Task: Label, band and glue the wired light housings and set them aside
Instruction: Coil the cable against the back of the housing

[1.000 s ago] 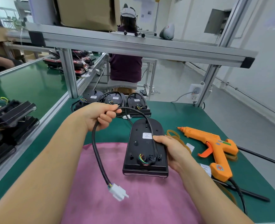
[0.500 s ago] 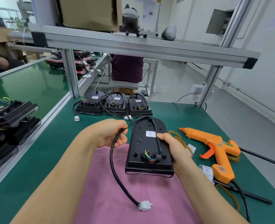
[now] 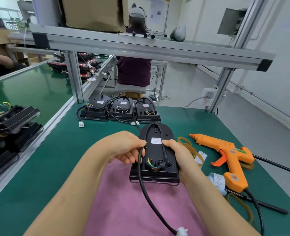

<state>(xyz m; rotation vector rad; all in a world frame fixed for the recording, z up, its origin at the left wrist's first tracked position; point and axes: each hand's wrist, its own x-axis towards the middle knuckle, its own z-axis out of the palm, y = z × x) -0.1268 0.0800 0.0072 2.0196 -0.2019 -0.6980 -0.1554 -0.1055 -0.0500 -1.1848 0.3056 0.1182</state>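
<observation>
Clamping the black light housing (image 3: pixel 155 152) at its right edge is my right hand (image 3: pixel 180 155); my left hand (image 3: pixel 123 147) curls round the cable (image 3: pixel 145 189) beside it, connector (image 3: pixel 181 231) dangling below.

Green bench (image 3: pixel 55 167) carries a pink cloth (image 3: pixel 123 210), 3 wired housings (image 3: pixel 120 109), orange glue gun (image 3: pixel 229 155), bands (image 3: pixel 186 145), labels (image 3: pixel 217 182).

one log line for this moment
left hand: grips cable | right hand: holds housing over pink cloth | label: on | glue gun: untouched
</observation>
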